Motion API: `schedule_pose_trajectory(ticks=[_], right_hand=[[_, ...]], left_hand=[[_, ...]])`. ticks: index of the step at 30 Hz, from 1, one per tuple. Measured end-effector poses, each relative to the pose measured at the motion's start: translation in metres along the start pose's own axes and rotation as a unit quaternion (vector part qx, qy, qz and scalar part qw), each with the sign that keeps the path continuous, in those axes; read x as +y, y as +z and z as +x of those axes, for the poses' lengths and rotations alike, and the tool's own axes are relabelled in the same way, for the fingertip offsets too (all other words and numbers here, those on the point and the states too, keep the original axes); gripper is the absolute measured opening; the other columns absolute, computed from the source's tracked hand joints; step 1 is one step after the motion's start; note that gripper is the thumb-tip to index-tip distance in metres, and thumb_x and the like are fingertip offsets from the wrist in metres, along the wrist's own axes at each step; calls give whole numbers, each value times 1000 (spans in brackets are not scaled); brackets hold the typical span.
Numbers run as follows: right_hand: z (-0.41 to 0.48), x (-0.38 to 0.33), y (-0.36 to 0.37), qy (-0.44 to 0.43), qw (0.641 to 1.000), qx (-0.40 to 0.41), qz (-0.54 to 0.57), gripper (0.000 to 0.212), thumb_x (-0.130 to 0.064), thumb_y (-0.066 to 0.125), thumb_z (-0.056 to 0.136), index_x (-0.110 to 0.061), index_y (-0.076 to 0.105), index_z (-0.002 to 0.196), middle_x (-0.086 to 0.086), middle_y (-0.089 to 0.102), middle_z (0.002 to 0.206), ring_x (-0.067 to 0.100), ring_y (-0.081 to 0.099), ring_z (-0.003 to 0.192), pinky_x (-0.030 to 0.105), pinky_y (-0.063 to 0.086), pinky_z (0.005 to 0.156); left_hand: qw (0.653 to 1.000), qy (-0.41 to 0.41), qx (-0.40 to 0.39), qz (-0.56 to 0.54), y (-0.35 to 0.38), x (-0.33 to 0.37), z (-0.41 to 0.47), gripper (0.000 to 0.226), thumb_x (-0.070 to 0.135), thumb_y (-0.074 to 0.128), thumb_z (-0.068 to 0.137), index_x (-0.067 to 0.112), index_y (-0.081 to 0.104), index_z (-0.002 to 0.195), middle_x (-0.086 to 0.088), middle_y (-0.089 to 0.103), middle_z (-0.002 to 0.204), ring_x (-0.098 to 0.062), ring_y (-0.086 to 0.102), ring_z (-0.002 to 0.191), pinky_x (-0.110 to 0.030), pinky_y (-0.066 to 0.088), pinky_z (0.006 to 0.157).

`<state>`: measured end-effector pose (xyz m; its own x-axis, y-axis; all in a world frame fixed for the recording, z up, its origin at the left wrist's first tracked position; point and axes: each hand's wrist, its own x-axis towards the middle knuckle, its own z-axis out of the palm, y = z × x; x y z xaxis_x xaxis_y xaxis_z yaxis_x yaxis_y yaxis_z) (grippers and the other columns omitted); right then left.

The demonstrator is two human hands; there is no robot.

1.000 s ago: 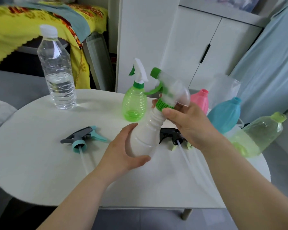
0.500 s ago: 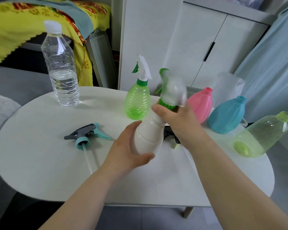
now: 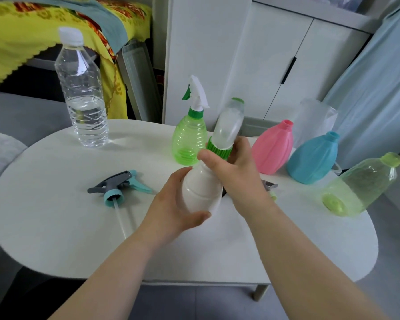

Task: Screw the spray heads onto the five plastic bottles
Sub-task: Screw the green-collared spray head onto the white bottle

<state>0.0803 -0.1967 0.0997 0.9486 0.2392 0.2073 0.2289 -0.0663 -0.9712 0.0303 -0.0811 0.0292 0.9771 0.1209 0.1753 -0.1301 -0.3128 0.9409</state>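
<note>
My left hand (image 3: 171,211) grips the body of a white bottle (image 3: 201,192), held tilted above the white table (image 3: 56,227). My right hand (image 3: 236,174) pinches the green collar of the clear spray head (image 3: 229,125) sitting on that bottle's neck. A green bottle (image 3: 188,139) with a white spray head stands behind. Pink (image 3: 273,148) and blue (image 3: 312,160) bottles stand open-necked to the right. A yellow-green bottle (image 3: 363,188) lies on its side. A teal-grey spray head (image 3: 118,185) lies on the table at the left. Another spray head (image 3: 269,188) is mostly hidden behind my right wrist.
A clear water bottle (image 3: 81,98) with a white cap stands at the table's back left. A clear plastic bag (image 3: 314,121) sits behind the pink bottle. White cabinet doors (image 3: 275,61) rise behind the table, and a yellow cloth (image 3: 32,35) hangs at the upper left.
The spray head has turned on the white bottle's neck under my right hand; its nozzle, first pointing left, now points away. My left hand keeps the bottle held.
</note>
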Motion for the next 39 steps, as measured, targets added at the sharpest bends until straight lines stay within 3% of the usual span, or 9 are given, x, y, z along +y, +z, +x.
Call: schedule_pose_trajectory(ticks=[5, 9, 13, 20, 22, 26, 31, 36, 39], right_hand=[[-1, 1, -9, -5, 991, -103, 80, 31, -20, 53, 71, -32, 54, 101, -19, 66, 93, -7, 61, 83, 13, 48, 74], [0, -3, -10, -34, 995, -59, 76, 20, -8, 63, 78, -27, 60, 84, -17, 70, 74, -7, 63, 74, 9, 47, 66], [-2, -2, 3, -50, 997, 51, -12, 37, -15, 76, 67, -29, 43, 76, -10, 54, 76, -7, 54, 63, 9, 44, 61], [-8, -1, 2, -21, 995, -72, 60, 26, -26, 55, 71, -27, 57, 96, -16, 63, 81, -2, 59, 77, 14, 47, 71], [-6, -3, 1, -25, 997, -52, 55, 16, -22, 63, 74, -28, 58, 87, -14, 63, 78, 1, 60, 76, 18, 48, 73], [-4, -3, 12, -43, 997, 61, -28, 38, -19, 75, 68, -32, 41, 79, -13, 52, 79, -14, 52, 64, 5, 43, 61], [-8, -1, 17, -25, 999, -17, 15, 25, -23, 67, 76, -31, 50, 93, -10, 63, 88, -6, 59, 74, 6, 46, 66], [-1, -4, 14, -24, 999, 40, -7, 28, -20, 72, 71, -24, 50, 87, 13, 65, 104, 19, 62, 89, 23, 49, 76], [0, -3, 13, -18, 999, 22, -14, 32, -26, 73, 69, -28, 46, 88, 6, 64, 103, 9, 60, 83, 11, 47, 67]], left_hand=[[1000, -5, 2, -18, -2, -2, 1, 72, 19, 79, 56, 58, 33, 95, 31, 49, 98, 12, 50, 89, -5, 40, 66], [1000, -6, 0, -22, -2, -3, 3, 73, 17, 79, 56, 58, 33, 94, 33, 48, 96, 20, 48, 83, 3, 37, 62], [1000, -7, -3, -17, -2, -4, 2, 74, 20, 80, 55, 60, 33, 96, 33, 50, 97, 15, 50, 87, -5, 41, 65], [1000, -1, -3, -28, -3, -9, 3, 74, 16, 81, 55, 60, 36, 95, 30, 53, 98, 21, 50, 85, 1, 40, 62], [1000, -2, -3, -30, -2, -9, 3, 75, 17, 81, 55, 61, 36, 96, 30, 52, 99, 21, 50, 87, 0, 41, 64], [1000, 0, 6, -16, 0, -7, 1, 73, 21, 80, 55, 59, 33, 96, 31, 51, 99, 23, 48, 88, 0, 41, 66], [1000, -7, 19, -5, 3, -8, 0, 75, 26, 80, 54, 51, 32, 105, 31, 49, 100, 20, 46, 90, -2, 41, 67], [1000, 5, -5, 18, 0, -8, 0, 82, 28, 82, 51, 58, 25, 101, 37, 39, 104, 31, 35, 92, 8, 30, 70], [1000, -1, 3, 16, 1, -8, -1, 81, 27, 82, 52, 59, 26, 101, 37, 37, 105, 14, 43, 94, 1, 33, 73]])
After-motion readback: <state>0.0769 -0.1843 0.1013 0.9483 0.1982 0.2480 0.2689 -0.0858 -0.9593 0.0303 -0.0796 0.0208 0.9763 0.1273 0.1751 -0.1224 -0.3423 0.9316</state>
